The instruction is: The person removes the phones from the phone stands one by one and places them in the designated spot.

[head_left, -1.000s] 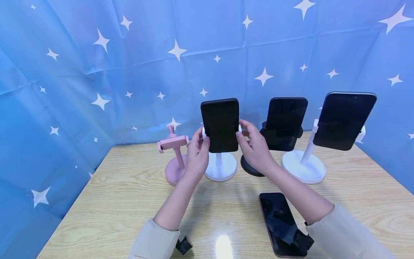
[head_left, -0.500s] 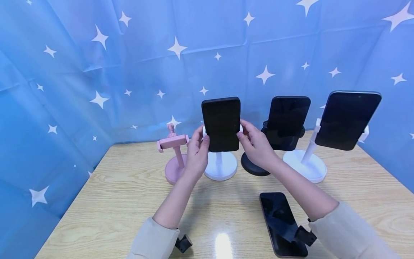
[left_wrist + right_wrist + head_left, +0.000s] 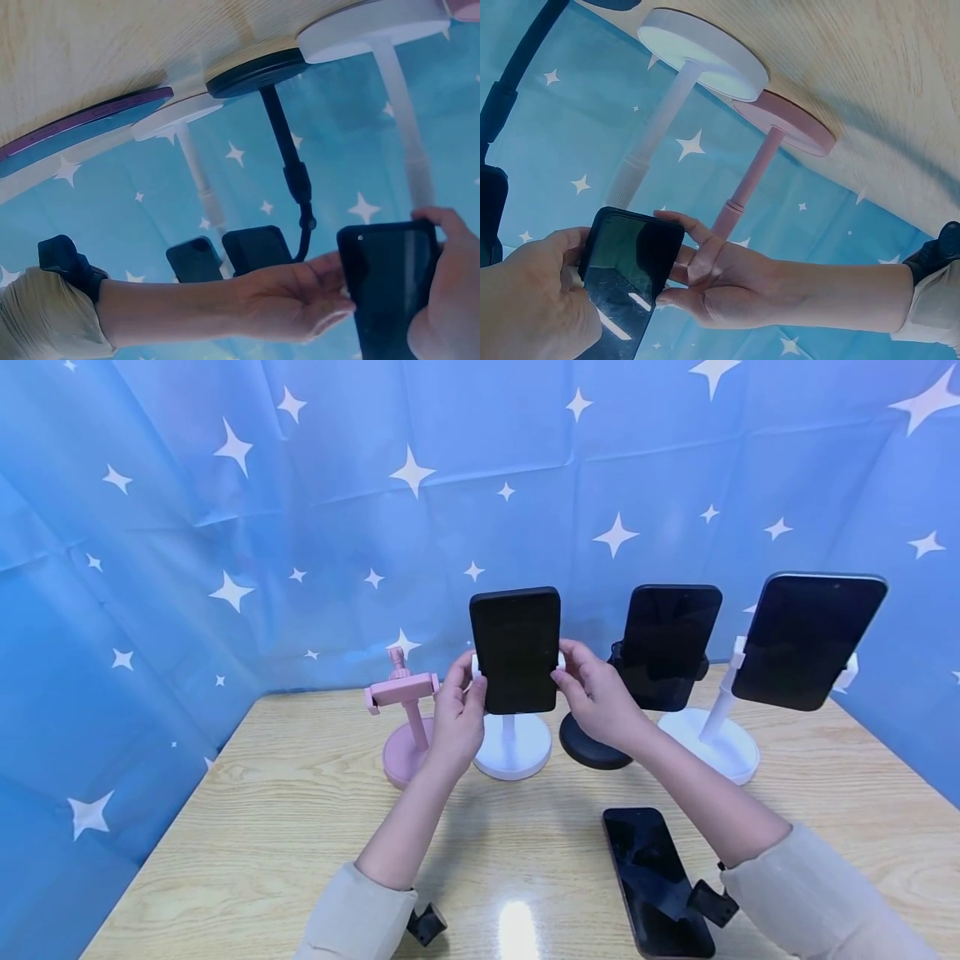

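A black phone [image 3: 516, 647] stands upright in the white clamp [image 3: 560, 662] of a phone stand, whose round white base [image 3: 512, 760] rests on the table. At the phone's left edge my left hand [image 3: 459, 718] pinches it, thumb in front and fingers behind. The right hand [image 3: 600, 702] pinches the opposite edge beside the clamp arm, its thumb tip at the phone's front. In the right wrist view the left hand [image 3: 724, 281] reaches round the phone [image 3: 634, 274] from one side. Behind the phone, most of the clamp is hidden.
Left of the hands is a pink phone stand [image 3: 405, 692] with no phone in it. To the right, a phone [image 3: 671, 647] sits in a black stand, and another phone [image 3: 810, 639] in a white stand. One more phone [image 3: 656, 877] lies flat under the right forearm.
Both hands stay at the phone's sides, with only slight motion. The head view has shifted a little; the phone remains in the stand.
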A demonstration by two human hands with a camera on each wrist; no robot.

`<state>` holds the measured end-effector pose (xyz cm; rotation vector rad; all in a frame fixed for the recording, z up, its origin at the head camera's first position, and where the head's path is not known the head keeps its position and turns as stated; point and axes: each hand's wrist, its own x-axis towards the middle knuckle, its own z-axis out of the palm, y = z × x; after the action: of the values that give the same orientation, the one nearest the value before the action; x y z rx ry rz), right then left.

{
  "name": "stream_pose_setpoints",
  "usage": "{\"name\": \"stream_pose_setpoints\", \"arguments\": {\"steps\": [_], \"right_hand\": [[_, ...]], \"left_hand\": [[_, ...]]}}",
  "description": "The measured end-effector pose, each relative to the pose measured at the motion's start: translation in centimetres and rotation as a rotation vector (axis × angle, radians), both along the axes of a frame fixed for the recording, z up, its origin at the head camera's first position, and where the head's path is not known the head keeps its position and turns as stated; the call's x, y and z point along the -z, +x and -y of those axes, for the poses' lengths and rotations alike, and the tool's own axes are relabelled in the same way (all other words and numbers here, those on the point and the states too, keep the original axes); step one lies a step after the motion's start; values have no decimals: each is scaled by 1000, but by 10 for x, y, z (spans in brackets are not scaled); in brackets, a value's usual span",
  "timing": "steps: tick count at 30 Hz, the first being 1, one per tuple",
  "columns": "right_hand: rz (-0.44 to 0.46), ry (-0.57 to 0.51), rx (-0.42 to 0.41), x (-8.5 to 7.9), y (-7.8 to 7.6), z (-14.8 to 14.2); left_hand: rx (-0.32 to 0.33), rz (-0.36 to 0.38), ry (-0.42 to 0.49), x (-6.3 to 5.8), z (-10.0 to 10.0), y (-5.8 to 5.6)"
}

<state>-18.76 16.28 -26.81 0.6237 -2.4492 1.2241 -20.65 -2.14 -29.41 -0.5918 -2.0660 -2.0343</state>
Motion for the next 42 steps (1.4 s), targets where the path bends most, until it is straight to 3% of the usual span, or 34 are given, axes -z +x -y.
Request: {"name": "stream_pose_setpoints", "arguments": {"steps": [14,26,33,42], "right_hand": [[5,-40,48,3,2,-1],[-49,-24,52,4,8,-2],[-61,-38,51,0,20,-7],[-138,-46,2,-12,41,-12]], "left_hand": [[15,47,-14,4,1,-1],[17,-21,6,7,2,5],[98,-33,69,5,2,13],[155,-75,65,-4,7,29]]}}
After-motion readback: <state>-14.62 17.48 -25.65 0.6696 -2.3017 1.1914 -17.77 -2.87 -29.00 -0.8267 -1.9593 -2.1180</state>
